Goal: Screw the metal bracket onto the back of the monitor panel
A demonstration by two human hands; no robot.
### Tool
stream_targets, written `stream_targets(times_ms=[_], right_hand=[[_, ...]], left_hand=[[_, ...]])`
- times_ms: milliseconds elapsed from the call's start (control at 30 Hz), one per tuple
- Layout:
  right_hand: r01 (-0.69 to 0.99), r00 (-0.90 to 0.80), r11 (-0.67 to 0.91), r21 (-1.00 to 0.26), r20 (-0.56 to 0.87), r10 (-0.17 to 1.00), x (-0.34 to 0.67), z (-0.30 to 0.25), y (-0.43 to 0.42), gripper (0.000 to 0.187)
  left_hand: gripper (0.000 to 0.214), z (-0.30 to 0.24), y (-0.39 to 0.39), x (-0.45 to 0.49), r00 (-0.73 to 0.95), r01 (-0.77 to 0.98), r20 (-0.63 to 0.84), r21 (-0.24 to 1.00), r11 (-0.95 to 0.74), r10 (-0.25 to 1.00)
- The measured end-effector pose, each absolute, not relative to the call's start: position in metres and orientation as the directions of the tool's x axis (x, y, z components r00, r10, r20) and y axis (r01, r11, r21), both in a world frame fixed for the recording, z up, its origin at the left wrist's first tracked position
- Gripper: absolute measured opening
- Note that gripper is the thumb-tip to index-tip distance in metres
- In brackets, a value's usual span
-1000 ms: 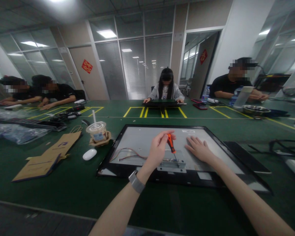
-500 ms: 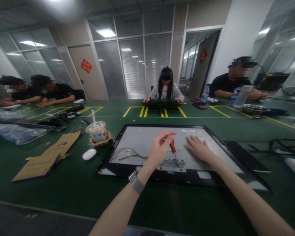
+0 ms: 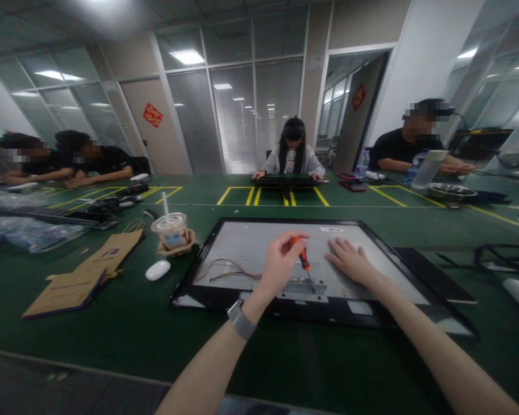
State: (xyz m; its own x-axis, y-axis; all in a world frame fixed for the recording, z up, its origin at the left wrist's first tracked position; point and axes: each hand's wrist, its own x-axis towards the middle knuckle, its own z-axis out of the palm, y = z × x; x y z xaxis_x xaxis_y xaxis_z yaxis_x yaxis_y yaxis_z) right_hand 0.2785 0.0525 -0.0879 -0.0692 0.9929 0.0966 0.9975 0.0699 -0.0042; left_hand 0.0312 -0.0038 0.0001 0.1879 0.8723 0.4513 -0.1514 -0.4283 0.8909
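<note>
A flat monitor panel (image 3: 242,239) with a black frame lies back-up on the green table in front of me. My left hand (image 3: 279,265) grips an orange-handled screwdriver (image 3: 303,259), its tip down on a small metal bracket (image 3: 305,288) near the panel's front edge. My right hand (image 3: 350,262) rests flat on the panel's metal back, fingers spread, just right of the screwdriver. Thin red and white wires (image 3: 225,271) run across the panel to the left of the bracket. A watch sits on my left wrist.
A white mouse (image 3: 158,270), a lidded drink cup with a straw (image 3: 172,230) and brown paper bags (image 3: 82,274) lie to the left. A black strip (image 3: 432,276) and cables (image 3: 497,259) lie to the right. Other people sit at the far and side edges.
My left hand has shifted its fingers slightly on the screwdriver handle, which leans a little lower. My right hand and the panel stay where they were.
</note>
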Motion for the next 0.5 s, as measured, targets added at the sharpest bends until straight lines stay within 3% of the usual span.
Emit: stream_targets(times_ms=[267, 500], right_hand=[[0.997, -0.075, 0.074, 0.005, 0.099, 0.992, 0.2783, -0.0878, 0.053, 0.063], [0.998, -0.065, 0.065, -0.007, 0.074, 0.995, 0.2772, -0.0847, 0.051, 0.065]], left_hand=[[0.023, 0.0039, -0.0068, 0.0325, 0.131, -0.131, 0.491, 0.87, -0.476, 0.861], [0.027, 0.0039, -0.007, 0.0312, 0.192, -0.208, 0.466, 0.879, -0.429, 0.863]])
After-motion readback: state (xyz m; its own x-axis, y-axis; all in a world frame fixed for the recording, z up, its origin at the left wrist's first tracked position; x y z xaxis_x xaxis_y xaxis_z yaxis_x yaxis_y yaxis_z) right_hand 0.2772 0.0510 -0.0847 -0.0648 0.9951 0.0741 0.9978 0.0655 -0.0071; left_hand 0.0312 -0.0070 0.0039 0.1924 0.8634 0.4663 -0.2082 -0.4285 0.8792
